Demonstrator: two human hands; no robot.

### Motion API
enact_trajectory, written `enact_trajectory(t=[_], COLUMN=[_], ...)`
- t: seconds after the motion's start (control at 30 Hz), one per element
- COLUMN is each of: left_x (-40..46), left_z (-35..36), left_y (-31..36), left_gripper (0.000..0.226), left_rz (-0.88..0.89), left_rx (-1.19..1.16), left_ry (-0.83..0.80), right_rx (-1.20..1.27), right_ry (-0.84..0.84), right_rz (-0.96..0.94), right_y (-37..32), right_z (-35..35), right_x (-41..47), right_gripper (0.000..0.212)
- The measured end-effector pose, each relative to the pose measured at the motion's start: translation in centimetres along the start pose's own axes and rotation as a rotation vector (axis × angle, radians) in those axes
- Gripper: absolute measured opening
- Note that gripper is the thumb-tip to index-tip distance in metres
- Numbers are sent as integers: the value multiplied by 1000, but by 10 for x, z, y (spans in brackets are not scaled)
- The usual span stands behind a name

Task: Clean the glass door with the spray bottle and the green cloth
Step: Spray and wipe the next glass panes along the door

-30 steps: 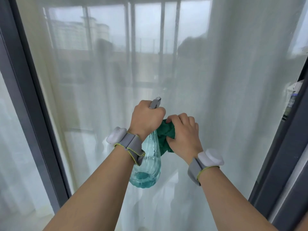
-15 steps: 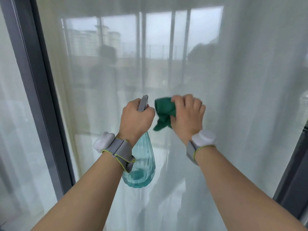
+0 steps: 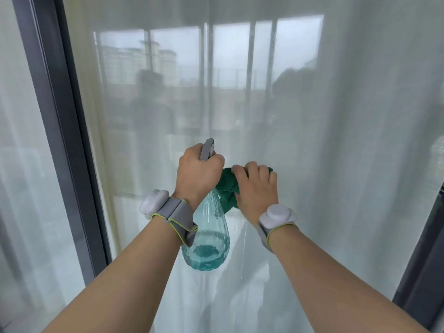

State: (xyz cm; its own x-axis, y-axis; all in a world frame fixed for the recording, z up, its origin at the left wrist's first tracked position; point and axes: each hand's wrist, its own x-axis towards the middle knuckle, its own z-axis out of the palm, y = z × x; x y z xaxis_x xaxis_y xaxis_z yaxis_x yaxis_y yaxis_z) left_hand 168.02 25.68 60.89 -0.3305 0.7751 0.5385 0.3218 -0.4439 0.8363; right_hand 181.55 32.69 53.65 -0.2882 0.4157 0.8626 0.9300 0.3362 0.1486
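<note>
I observe the left hand (image 3: 198, 175) at centre frame, fingers curled round the neck of the spray bottle (image 3: 206, 239), which hangs below the fist with its grey nozzle pointing up toward the glass door (image 3: 312, 140). Blue liquid sits in the bottle's lower part. Just right of it, the right hand (image 3: 258, 188) grips the bunched green cloth (image 3: 227, 188), fingers curled over the top of it, in front of the pane; I cannot tell whether cloth and glass touch. A dark door frame (image 3: 62, 140) runs down the left of the frame. Grey wristbands (image 3: 177, 216) sit on both wrists.
</note>
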Motion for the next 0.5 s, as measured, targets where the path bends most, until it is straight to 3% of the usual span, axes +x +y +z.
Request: enact_trajectory(t=[0.23, 0.5], left_x=[7, -3], left_z=[3, 19], left_y=[8, -2], left_gripper=[15, 11], left_rz=[28, -41], left_rx=[-10, 40], left_ry=[2, -49], right_rx=[14, -37], right_ry=[235, 152], right_rz=[225, 15], right_y=[41, 41], right_z=[-37, -4], right_x=[46, -14], right_gripper=[49, 57])
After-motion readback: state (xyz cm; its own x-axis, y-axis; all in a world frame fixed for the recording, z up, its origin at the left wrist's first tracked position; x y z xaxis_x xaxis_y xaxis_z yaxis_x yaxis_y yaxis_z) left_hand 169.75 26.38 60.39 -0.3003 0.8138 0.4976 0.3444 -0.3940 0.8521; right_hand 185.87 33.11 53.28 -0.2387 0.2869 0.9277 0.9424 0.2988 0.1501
